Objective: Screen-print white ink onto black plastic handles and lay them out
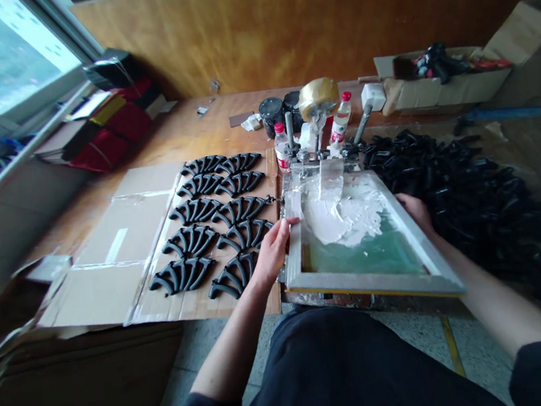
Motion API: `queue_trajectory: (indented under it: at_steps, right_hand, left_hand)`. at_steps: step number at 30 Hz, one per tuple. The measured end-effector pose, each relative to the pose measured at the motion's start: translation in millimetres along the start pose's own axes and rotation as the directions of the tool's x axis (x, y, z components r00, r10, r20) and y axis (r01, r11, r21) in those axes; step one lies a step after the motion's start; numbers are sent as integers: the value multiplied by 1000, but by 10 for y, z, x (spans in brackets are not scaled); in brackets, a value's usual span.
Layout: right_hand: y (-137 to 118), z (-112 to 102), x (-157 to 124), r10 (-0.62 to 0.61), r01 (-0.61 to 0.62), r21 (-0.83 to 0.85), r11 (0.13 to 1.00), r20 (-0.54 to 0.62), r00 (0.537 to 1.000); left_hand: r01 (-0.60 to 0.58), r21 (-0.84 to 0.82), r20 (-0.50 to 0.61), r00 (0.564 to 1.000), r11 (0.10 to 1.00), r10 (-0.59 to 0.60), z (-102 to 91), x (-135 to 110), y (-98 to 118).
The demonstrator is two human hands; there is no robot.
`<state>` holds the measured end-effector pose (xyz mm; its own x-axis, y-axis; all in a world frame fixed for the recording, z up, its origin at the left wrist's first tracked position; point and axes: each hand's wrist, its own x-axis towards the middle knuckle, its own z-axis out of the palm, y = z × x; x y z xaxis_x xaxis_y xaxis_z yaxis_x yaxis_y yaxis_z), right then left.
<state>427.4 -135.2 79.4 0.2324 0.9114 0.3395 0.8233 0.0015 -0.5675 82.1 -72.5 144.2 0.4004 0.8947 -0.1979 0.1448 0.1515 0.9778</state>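
A screen-printing frame [371,277] lies before me, its near edge toward my body. White ink [350,220] is spread in a thick uneven patch over the far part of its green mesh [365,259]. A pale squeegee blade [331,180] rests near the frame's far side. My left hand [272,250] is closed on the left edge, thumb on top. At the right edge, my right hand [415,212] grips the frame, with some fingers hidden. Left of the frame, curved black pieces [242,235] are laid out in fan-like groups on cardboard [164,300].
A large heap of black pieces [456,201] lies to the right. Behind the frame stand red-capped bottles [281,143], dark tubs [271,115] and a tape roll [318,98]. An open carton [453,91] sits at back right, bundled boxes [98,147] at back left.
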Motion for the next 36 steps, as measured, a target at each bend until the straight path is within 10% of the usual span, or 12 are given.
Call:
queue_trajectory:
  at_steps: [4,12,21,26,31,36]
  right_hand:
    - [-228,22,438,-11,-9,-121,993,-165,986]
    - [-1046,605,488,-168,292,-273,917,399,901]
    - [-909,194,-41,-572,671,59,739,581,579]
    - [-981,292,38,-492,571,-42,820,460,739]
    - [-949,297,-109,-503,558,15,829,457,734]
    - [-1034,268,464,-247,299,-110,948,341,907]
  left_hand:
    - [132,205,-28,991,970,-129,29,-34,-636]
    - [192,438,-64,981,878,-183,82,118,-1010]
    - [174,412,-57,985,895,-165,67,98,-1038]
    - [187,382,-76,982,905,-171,67,96,-1024]
    - [183,314,-86,983,932,-164,77,70,-966]
    - [170,221,-37,985,960,-166,31,19,-760]
